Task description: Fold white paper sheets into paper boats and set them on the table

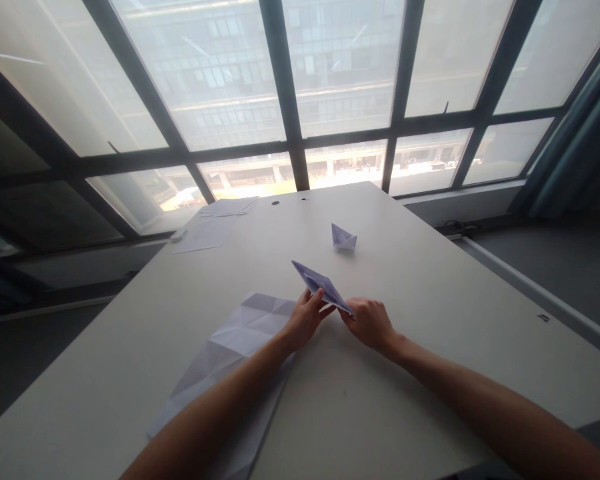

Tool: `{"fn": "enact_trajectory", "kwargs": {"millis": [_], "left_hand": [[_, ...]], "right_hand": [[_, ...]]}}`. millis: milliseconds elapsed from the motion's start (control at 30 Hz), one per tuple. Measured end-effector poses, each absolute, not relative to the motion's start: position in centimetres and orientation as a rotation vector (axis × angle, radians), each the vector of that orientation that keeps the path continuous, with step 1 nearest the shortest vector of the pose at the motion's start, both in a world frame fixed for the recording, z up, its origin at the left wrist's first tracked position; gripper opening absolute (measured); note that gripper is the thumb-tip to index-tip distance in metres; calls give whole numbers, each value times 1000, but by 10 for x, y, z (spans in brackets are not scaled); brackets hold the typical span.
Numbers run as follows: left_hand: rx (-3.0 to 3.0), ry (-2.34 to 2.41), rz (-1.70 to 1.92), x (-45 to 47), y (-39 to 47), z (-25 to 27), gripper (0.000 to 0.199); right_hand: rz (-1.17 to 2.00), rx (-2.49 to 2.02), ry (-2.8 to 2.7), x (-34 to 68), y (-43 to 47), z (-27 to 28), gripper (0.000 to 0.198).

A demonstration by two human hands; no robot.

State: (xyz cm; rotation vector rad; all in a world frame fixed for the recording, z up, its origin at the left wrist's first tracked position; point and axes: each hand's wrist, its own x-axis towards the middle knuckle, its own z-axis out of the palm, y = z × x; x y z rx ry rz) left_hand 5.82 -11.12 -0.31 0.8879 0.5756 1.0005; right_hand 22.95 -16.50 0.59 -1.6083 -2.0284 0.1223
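Note:
A folded piece of white paper [325,287], flat and pointed at its far left end, is held between both hands above the table. My left hand [305,317] grips its near side, the thumb on top and the fingers below. At the paper's right corner, my right hand [370,321] is closed, pinching that end with thumb and fingers. Beyond the hands stands a small folded paper boat [344,239]. Under my left forearm lies a large creased sheet of paper [247,327], partly hidden by the arm.
The white table [420,287] stretches away to the windows [340,73]. Several flat paper sheets [205,230] lie at its far left, beside a small pale object [179,235] I cannot make out. A blue curtain [570,147] hangs at the right.

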Motion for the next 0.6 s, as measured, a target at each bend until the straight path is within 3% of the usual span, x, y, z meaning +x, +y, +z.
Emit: {"fn": "enact_trajectory", "kwargs": {"millis": [400,600], "left_hand": [[1158,876,861,60,-114,-3,44],[1425,934,760,60,-118,4,39]], "right_hand": [[669,-1286,-1596,232,-158,2,35],[903,-1189,-1474,232,-155,-5,41]]}}
